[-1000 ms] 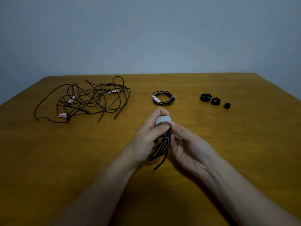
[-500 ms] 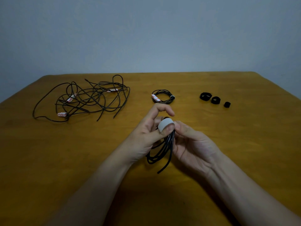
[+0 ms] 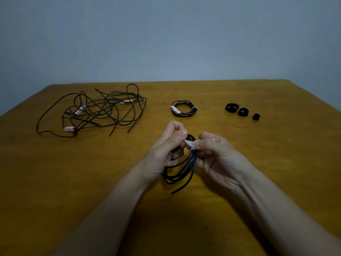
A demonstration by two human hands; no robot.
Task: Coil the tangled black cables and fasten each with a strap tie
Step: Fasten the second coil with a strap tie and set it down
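Tangled cables (image 3: 96, 111) lie far left on the counter (image 3: 55, 182). Left hand (image 3: 162, 150): fingers clamped on the coil (image 3: 181, 169), held above counter centre. Grey strap tie (image 3: 190, 144) wraps the coil's top; right hand (image 3: 217, 154) pinches its tail. Pull snug, press tail flat onto itself, keep loops bunched. Spare ties (image 3: 242, 112) far right.

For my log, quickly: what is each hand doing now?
Left hand: pinches the strap on the coiled cable.
Right hand: pinches the same strap.

strap tie (image 3: 190, 144) seemingly flattened, left hand (image 3: 162, 152) curled tighter
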